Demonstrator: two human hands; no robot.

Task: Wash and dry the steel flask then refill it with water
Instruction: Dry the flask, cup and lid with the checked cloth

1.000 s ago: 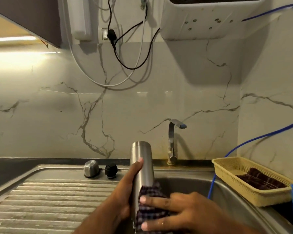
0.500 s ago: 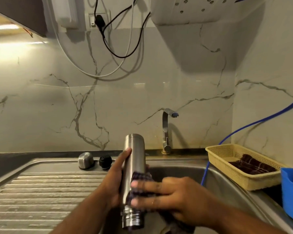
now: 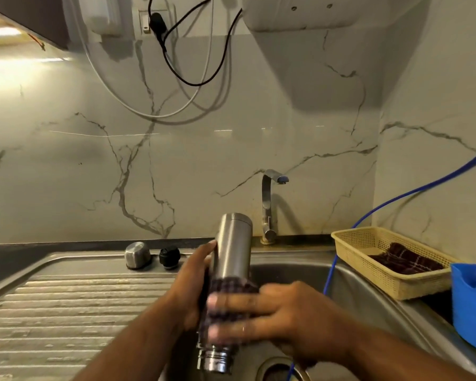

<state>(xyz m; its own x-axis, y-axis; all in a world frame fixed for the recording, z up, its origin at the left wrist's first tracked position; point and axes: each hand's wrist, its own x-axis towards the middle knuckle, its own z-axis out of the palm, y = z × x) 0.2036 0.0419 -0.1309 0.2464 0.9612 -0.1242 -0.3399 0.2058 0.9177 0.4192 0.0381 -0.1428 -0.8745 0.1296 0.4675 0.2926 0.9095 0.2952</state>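
Observation:
The steel flask (image 3: 232,248) hangs upside down over the sink basin, its threaded mouth pointing down. My left hand (image 3: 191,287) grips its left side. A dark checked cloth (image 3: 231,287) is wrapped round the flask's lower half, and my right hand (image 3: 275,314) holds that cloth against the flask, fingers stretched across it. The flask's steel cap (image 3: 137,254) and black stopper (image 3: 170,257) stand on the draining board behind my left hand. The tap (image 3: 270,204) rises behind the flask, with no water running.
The steel sink (image 3: 368,292) has a ribbed draining board (image 3: 80,312) on the left and a drain hole (image 3: 280,369) below the flask. A yellow basket (image 3: 368,265) with a dark cloth sits at the right, a blue tub (image 3: 473,306) beside it. A blue hose (image 3: 330,273) drops into the basin.
The view has tilted down, showing the flask's mouth and the drain. My right hand with the cloth has slid along the flask's lower half; my left hand keeps its grip.

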